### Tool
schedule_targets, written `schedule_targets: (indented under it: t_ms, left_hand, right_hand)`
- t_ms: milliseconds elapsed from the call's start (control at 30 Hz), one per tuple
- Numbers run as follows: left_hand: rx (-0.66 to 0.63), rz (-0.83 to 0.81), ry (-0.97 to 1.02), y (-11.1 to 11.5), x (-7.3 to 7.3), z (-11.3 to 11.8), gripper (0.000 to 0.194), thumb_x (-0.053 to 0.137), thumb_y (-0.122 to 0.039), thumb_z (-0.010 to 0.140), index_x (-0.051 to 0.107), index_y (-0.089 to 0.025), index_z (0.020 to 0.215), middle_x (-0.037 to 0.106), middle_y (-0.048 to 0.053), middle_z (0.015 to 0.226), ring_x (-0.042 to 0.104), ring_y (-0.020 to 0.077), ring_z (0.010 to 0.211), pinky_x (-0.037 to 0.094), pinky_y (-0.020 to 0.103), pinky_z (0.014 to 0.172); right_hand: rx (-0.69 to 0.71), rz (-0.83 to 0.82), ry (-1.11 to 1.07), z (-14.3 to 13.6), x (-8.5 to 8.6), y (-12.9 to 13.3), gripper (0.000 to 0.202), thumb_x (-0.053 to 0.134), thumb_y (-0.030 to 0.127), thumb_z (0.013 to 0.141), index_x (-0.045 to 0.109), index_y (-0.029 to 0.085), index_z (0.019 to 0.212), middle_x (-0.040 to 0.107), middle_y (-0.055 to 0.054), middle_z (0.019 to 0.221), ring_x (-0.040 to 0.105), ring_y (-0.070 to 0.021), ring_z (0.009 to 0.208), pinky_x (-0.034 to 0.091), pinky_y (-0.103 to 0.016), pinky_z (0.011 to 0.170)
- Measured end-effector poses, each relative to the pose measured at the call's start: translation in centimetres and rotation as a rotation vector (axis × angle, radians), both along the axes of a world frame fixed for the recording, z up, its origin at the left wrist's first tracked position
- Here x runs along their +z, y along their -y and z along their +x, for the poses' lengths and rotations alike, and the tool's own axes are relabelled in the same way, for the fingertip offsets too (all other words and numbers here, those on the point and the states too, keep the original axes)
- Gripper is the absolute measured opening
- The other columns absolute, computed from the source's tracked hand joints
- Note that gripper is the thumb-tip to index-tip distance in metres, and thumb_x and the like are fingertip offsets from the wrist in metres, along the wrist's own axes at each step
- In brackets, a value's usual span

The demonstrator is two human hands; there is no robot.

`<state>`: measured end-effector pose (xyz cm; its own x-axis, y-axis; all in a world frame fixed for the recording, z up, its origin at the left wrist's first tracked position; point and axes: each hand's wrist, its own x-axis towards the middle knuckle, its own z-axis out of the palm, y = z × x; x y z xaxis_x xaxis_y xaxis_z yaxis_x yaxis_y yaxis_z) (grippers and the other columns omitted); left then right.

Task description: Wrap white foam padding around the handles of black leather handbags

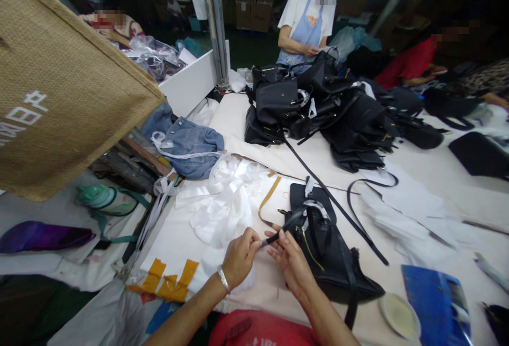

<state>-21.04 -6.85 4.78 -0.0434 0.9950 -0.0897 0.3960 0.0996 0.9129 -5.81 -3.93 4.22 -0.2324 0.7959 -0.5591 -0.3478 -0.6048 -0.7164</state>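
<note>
A black bag (338, 271) lies on the table just right of my hands, with white wrapping on its handle. My left hand (240, 256), with a silver bracelet at the wrist, pinches the end of a dark strap (274, 237). Fingers partly spread, my right hand (290, 261) supports the same strap between thumb and fingers, close to the bag's left side. Behind them a yellow-brown strip (269, 197) curves over the table. White ribbons (226, 202) lie in a loose heap beyond my left hand.
Black bags (318, 102) are piled at the back. Denim fabric (193, 147) lies back left, beneath a hanging burlap sheet (71, 80). White sheets (413, 218), a blue sheet (435, 303) and a round lid (400, 316) are on the right. A person (306, 27) in an apron stands behind the pile.
</note>
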Motion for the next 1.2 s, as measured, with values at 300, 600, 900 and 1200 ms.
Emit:
schedule_targets:
  t_ms: [300,600,900,1200]
  left_hand:
    - [-0.013,0.016,-0.002,-1.5,-0.5,1.9,0.012,0.043,-0.03,0.088,0.052,-0.024,0.086,0.061,0.0,0.072,0.057,0.0168,0.066,0.037,0.027,0.063]
    - [0.233,0.027,-0.134,-3.1,-3.3,-3.7,0.021,0.037,-0.028,0.091,0.054,-0.022,0.102,0.064,0.004,0.096,0.06,0.0163,0.089,0.043,0.027,0.078]
    - [0.397,-0.443,-0.677,-4.0,-9.2,-18.2,0.017,0.061,-0.017,0.075,0.057,-0.014,0.091,0.061,0.014,0.104,0.054,0.0266,0.103,0.04,0.036,0.084]
    - [0.261,-0.516,-0.546,-1.9,-11.6,-17.6,0.015,0.057,-0.033,0.079,0.056,-0.018,0.079,0.063,0.002,0.076,0.058,0.0159,0.076,0.038,0.024,0.066]
  right_hand:
    - [0.082,0.097,0.132,0.7,-0.4,0.6,0.032,0.068,0.046,0.072,0.062,0.024,0.094,0.064,-0.004,0.106,0.059,-0.0225,0.098,0.051,-0.032,0.075]
    - [-0.056,0.159,0.354,2.8,-2.9,-5.7,0.028,0.074,0.04,0.066,0.056,0.018,0.066,0.057,0.002,0.056,0.053,-0.0102,0.051,0.044,-0.019,0.044]
    - [-0.343,0.031,0.285,3.1,-6.4,-7.0,0.053,0.08,0.028,0.056,0.053,0.021,0.1,0.065,-0.003,0.092,0.065,-0.018,0.087,0.055,-0.028,0.077]
    - [0.271,0.166,0.284,-0.2,-4.3,-2.2,0.033,0.061,0.049,0.077,0.06,0.016,0.079,0.065,-0.003,0.072,0.056,-0.0106,0.057,0.045,-0.022,0.054]
